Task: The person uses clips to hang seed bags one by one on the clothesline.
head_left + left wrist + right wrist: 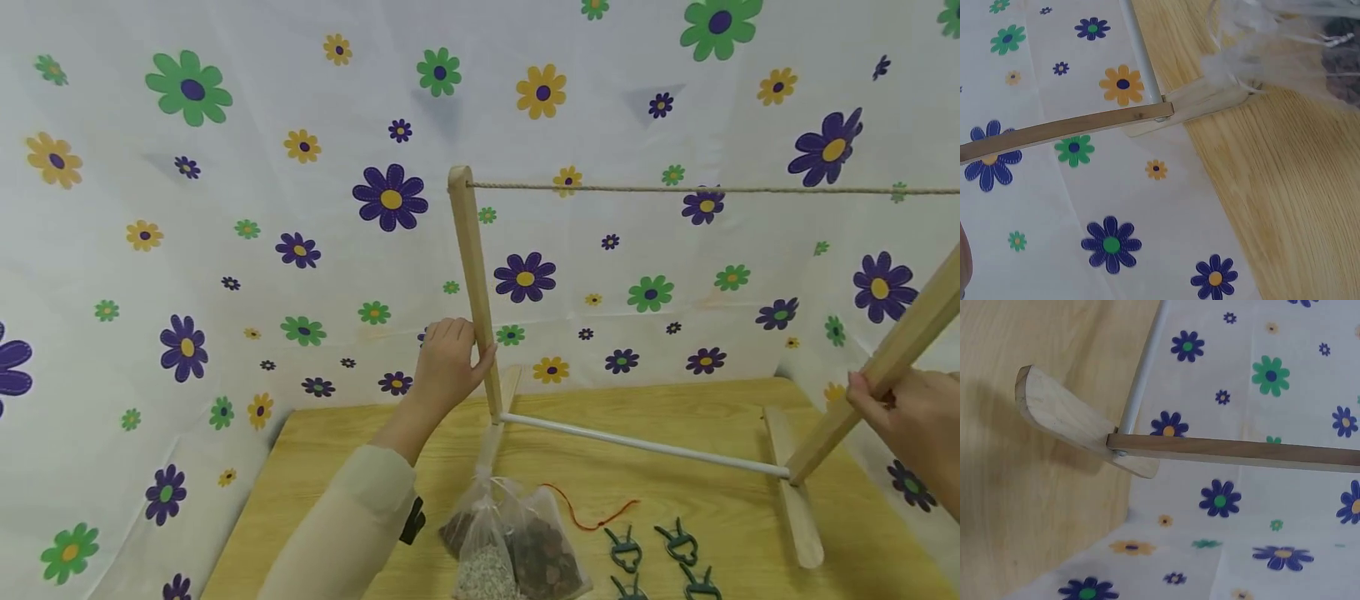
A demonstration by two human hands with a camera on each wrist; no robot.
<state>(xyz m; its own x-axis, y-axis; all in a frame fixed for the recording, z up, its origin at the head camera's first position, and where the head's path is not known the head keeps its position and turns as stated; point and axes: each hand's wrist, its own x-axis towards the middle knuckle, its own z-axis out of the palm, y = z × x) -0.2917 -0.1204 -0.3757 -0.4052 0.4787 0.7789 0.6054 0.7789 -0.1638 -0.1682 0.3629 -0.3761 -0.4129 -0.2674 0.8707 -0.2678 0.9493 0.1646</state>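
A wooden stand has two upright posts, a thin rope tied across at the top and a white rod joining them low down. My left hand grips the left post below its middle, thumb on the near side. My right hand holds the right post, which leans outward to the right. Each post stands on a flat wooden foot; the right foot shows its rounded end. In the left wrist view, only a sliver of hand shows beside the post. The right wrist view shows the right post without fingers.
Sheer bags lie near the left foot, one with dark chunks, another with pale granules. A red cord and several dark green clips lie on the wooden table. Beside my left sleeve is a black object. Flowered cloth hangs around.
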